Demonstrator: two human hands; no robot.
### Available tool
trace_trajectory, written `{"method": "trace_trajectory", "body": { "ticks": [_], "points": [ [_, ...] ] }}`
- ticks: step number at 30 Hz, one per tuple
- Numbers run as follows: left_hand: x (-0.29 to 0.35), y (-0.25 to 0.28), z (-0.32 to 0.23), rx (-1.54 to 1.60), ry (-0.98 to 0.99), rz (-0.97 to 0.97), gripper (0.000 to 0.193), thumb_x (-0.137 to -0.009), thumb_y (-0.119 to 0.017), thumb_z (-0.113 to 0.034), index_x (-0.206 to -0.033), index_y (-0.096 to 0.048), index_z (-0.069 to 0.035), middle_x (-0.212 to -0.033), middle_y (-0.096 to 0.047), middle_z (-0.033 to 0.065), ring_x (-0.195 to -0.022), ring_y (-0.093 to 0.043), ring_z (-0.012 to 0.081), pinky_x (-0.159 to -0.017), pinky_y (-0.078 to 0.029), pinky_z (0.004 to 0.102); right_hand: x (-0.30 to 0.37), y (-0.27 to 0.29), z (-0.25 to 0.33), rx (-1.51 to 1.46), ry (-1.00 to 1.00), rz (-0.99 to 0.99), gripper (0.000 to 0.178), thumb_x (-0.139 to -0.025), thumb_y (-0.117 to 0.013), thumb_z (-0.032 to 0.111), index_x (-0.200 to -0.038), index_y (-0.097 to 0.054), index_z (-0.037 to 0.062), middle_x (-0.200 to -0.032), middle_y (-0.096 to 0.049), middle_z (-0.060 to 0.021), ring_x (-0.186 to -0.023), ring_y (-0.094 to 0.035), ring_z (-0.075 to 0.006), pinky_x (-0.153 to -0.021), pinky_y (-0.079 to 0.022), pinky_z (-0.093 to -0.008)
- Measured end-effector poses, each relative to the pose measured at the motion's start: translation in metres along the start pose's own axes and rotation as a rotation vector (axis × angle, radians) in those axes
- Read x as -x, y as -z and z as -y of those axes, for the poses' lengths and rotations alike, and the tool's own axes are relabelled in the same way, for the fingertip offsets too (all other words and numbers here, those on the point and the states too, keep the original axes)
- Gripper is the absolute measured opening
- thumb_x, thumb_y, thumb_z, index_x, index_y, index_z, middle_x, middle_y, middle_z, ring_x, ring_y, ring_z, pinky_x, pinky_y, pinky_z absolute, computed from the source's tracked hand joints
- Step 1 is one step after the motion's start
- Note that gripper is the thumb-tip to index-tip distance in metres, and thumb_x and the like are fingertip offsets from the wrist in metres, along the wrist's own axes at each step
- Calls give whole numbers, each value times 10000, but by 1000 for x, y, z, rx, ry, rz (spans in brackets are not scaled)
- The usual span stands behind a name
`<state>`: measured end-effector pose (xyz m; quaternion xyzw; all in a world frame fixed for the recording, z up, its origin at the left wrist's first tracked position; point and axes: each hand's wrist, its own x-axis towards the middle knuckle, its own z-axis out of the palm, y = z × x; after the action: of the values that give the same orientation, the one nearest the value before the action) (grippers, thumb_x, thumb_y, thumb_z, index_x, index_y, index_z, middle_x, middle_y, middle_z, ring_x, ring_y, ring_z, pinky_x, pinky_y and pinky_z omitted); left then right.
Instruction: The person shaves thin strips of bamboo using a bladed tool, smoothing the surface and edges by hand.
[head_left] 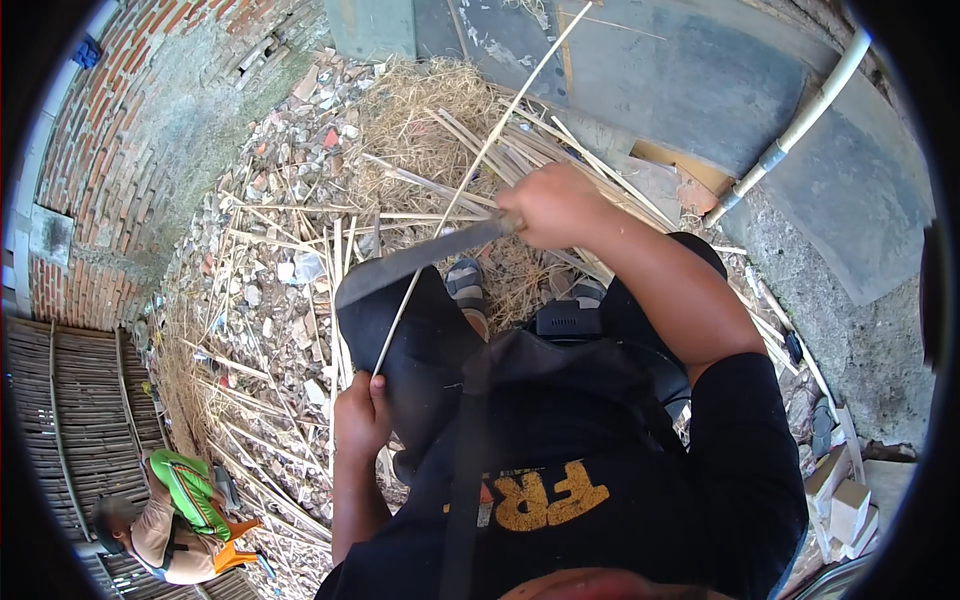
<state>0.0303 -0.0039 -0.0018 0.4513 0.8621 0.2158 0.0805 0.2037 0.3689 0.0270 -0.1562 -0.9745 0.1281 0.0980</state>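
Note:
My right hand (560,205) is closed around the handle of a machete (415,262), its broad grey blade pointing left over my knee. Between the thumb and fingers of my left hand (362,418) is the lower end of a long thin bamboo strip (470,172). The strip slants up and away to the right, and the blade crosses it above my left thigh. Whether the edge bites into the strip I cannot tell. Beyond my feet lie a pile of split bamboo strips (540,150) and a heap of pale shavings (415,115).
Rubble (290,265) with scattered bamboo pieces covers the ground at left, below a brick wall (110,140). Another person (180,520) sits on an orange stool at lower left near a bamboo fence (75,410). Grey panels (690,85) and a pale pipe (800,125) stand at right.

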Motion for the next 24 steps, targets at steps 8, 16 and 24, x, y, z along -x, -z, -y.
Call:
{"method": "trace_trajectory", "body": {
  "ticks": [8, 16, 24],
  "points": [
    [-2, 1, -1, -51, 9, -11, 385, -1074, -472, -314, -814, -504, -33, -624, -558, 248, -605, -571, 493, -545, -412, 549, -14, -3, -76, -167, -378, -103, 326, -784, -743, 216, -1085, -733, 92, -868, -712, -196, -831, -683, -389, -765, -551, -454],
    [-1, -1, 0, -42, -10, -5, 377, -1069, -480, -308, -812, -506, -33, -622, -557, 250, -602, -569, 495, -543, -414, 553, -3, -7, -13, 12, -5, -13, 90, -860, -654, 200, -920, -720, 192, -792, -706, -84, -763, -705, -301, -678, -556, -455],
    [-3, 1, 1, -31, -37, -25, 362, -1066, -484, -282, -811, -507, -26, -634, -571, 255, -616, -579, 495, -550, -418, 549, -16, -7, -76, -317, -357, -115, 216, -774, -713, 175, -961, -703, 67, -787, -697, -156, -754, -688, -356, -714, -544, -452]
  ]
}}
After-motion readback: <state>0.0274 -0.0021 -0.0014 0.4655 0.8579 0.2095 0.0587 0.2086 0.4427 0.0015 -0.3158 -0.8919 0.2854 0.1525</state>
